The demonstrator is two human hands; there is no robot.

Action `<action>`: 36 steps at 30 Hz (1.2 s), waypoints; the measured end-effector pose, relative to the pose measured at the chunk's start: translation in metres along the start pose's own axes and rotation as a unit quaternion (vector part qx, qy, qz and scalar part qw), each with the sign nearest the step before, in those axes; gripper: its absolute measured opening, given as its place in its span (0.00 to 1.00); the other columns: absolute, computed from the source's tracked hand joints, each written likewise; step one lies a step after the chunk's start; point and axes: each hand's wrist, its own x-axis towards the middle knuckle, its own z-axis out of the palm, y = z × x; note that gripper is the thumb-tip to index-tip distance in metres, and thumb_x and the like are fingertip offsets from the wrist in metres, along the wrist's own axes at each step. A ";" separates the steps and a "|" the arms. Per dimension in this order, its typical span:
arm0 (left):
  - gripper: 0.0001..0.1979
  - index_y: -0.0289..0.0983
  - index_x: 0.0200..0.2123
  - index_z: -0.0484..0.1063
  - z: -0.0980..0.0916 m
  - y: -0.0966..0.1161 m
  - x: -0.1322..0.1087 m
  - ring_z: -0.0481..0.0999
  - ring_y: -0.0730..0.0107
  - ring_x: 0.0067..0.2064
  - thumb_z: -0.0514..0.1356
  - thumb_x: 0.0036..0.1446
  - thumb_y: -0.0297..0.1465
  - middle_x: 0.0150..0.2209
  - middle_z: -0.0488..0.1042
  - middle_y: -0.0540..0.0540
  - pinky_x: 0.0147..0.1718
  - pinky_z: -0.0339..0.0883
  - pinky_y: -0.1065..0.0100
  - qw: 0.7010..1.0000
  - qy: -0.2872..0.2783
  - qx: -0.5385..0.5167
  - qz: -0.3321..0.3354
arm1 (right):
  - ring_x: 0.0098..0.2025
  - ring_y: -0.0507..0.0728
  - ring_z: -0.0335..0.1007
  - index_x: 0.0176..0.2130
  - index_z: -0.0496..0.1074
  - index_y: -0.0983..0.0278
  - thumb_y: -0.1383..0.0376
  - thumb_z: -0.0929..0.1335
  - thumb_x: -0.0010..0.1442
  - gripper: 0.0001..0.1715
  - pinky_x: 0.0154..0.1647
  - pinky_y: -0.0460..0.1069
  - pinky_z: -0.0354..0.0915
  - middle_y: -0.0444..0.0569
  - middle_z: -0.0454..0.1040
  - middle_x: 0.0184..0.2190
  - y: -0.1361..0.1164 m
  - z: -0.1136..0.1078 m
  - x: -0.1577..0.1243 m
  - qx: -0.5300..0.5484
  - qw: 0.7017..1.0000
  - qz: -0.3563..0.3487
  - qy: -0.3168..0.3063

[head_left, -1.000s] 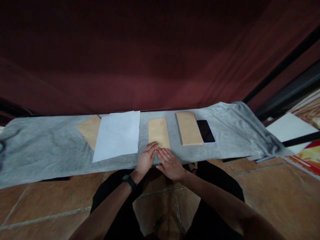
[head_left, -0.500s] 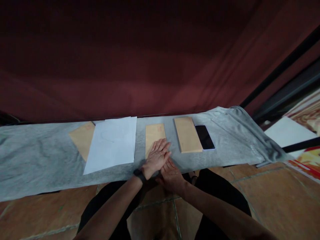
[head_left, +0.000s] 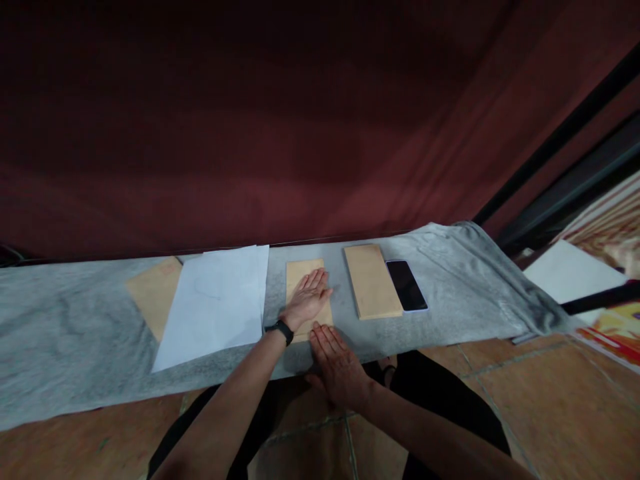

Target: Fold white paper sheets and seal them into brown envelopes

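A brown paper envelope [head_left: 296, 272] lies on the grey cloth in front of me, partly covered by my hands. My left hand [head_left: 307, 301], with a black band at its wrist, rests flat across the envelope's upper and middle part, fingers stretched out. Lower down, my right hand [head_left: 340, 367] touches the envelope's near right corner with its fingertips, its fingers straight. Whatever the envelope may contain is not visible.
Left of the envelope lie white paper sheets [head_left: 215, 300] overlapping another brown envelope [head_left: 156, 293]. To the right are a stack of brown envelopes [head_left: 373, 283] and a phone [head_left: 407, 285]. A grey cloth [head_left: 465, 287] covers the narrow surface, below a dark red backdrop [head_left: 300, 167].
My left hand has slid up and left over the envelope, away from my right hand. My right hand has moved slightly down and left. The view has tilted slightly upward.
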 end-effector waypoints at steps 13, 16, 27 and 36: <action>0.34 0.35 0.72 0.49 0.027 0.022 -0.163 0.51 0.58 0.73 0.43 0.71 0.47 0.72 0.51 0.39 0.69 0.51 0.52 0.997 0.076 0.025 -0.003 | 0.72 0.65 0.49 0.70 0.51 0.78 0.64 0.65 0.64 0.41 0.72 0.63 0.54 0.67 0.56 0.69 -0.006 0.010 0.000 -0.005 0.999 0.030 0.035; 0.35 0.34 0.71 0.51 0.022 0.022 -0.171 0.53 0.56 0.72 0.44 0.70 0.48 0.71 0.54 0.37 0.68 0.54 0.52 0.996 0.079 0.042 0.000 | 0.73 0.64 0.46 0.70 0.53 0.76 0.64 0.64 0.66 0.38 0.72 0.62 0.54 0.65 0.54 0.70 -0.003 0.004 0.000 -0.006 1.000 0.023 0.016; 0.30 0.43 0.69 0.59 0.021 0.022 -0.180 0.51 0.54 0.73 0.48 0.69 0.48 0.72 0.52 0.39 0.68 0.50 0.49 0.995 0.078 0.058 -0.018 | 0.72 0.63 0.51 0.67 0.60 0.75 0.61 0.62 0.71 0.32 0.71 0.60 0.53 0.62 0.55 0.70 -0.006 0.000 0.000 -0.051 0.987 0.150 -0.007; 0.27 0.38 0.69 0.58 0.020 0.026 -0.180 0.49 0.56 0.73 0.47 0.69 0.35 0.72 0.51 0.39 0.69 0.49 0.50 0.994 0.087 0.059 -0.018 | 0.71 0.59 0.54 0.68 0.59 0.70 0.57 0.57 0.74 0.31 0.71 0.59 0.53 0.58 0.62 0.68 -0.034 0.004 0.012 -0.028 0.988 0.150 0.002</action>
